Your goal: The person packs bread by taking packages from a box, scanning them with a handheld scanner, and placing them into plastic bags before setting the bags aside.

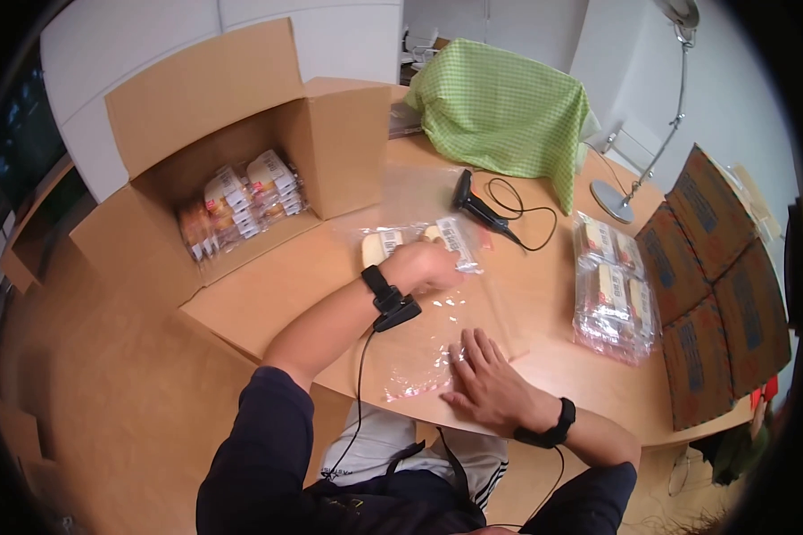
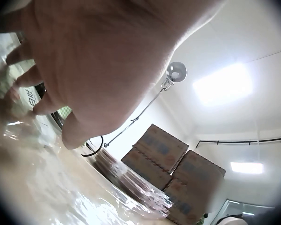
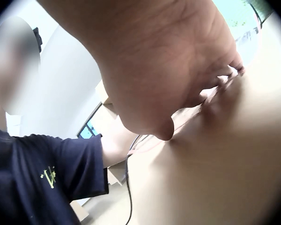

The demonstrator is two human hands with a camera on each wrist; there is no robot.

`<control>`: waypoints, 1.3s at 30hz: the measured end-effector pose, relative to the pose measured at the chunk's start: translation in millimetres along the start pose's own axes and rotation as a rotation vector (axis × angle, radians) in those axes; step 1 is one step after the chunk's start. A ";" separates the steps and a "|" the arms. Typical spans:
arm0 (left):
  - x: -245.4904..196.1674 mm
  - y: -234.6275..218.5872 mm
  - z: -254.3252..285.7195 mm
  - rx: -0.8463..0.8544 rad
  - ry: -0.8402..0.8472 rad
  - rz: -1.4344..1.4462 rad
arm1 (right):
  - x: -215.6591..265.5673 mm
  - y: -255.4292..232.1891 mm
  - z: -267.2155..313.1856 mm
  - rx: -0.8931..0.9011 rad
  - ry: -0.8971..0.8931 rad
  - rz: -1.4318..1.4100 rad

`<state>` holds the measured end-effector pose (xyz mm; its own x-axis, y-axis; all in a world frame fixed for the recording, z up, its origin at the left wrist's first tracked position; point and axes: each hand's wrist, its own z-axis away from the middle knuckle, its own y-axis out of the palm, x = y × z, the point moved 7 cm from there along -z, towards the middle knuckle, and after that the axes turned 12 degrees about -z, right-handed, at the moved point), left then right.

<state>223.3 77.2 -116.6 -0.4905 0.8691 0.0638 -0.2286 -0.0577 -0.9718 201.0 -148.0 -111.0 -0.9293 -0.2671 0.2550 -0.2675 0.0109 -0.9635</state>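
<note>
In the head view, two white-labelled bread packs, one on the left (image 1: 381, 250) and one on the right (image 1: 448, 239), lie in clear plastic on the table. My left hand (image 1: 426, 267) rests at the near edge of the right pack; its fingertips are partly hidden. The left wrist view shows that hand (image 2: 98, 65) with its fingers spread over the plastic and a label. A clear bag (image 1: 433, 334) lies flat towards the table's front edge. My right hand (image 1: 491, 383), fingers extended, presses down on its right side; the right wrist view shows the palm (image 3: 164, 70) low over the surface.
An opened carton (image 1: 348, 152) with several packs (image 1: 241, 201) stands at left. Behind the bag lies a black scanner (image 1: 482, 214) with a cable. Bagged packs (image 1: 614, 294) lie at right, beside brown cardboard (image 1: 718, 294). A lamp base (image 1: 612, 201) and green checked cloth (image 1: 504, 107) are further back.
</note>
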 end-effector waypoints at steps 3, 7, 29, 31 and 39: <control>-12.1 -2.0 2.3 0.051 0.210 -0.003 | 23.8 -1.2 0.5 0.064 -0.057 -0.029; -2.7 -28.3 25.0 -0.058 0.150 0.031 | 42.4 -12.6 0.0 0.069 -0.192 -0.121; 308.3 -18.6 215.5 -0.521 -0.749 -0.299 | 20.6 -50.3 2.7 -0.076 -0.283 -0.360; 302.5 -19.7 218.0 -0.548 -0.729 -0.352 | 17.9 -52.4 4.4 -0.080 -0.267 -0.378; 197.9 -66.9 265.4 -1.028 -0.535 -0.442 | 5.2 -58.2 14.1 -0.099 -0.250 -0.371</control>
<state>-81.7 122.6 21.3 -0.8759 0.3923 0.2807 0.1851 0.8107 -0.5554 215.4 -163.6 -54.8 -0.6792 -0.4947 0.5422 -0.6053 -0.0403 -0.7950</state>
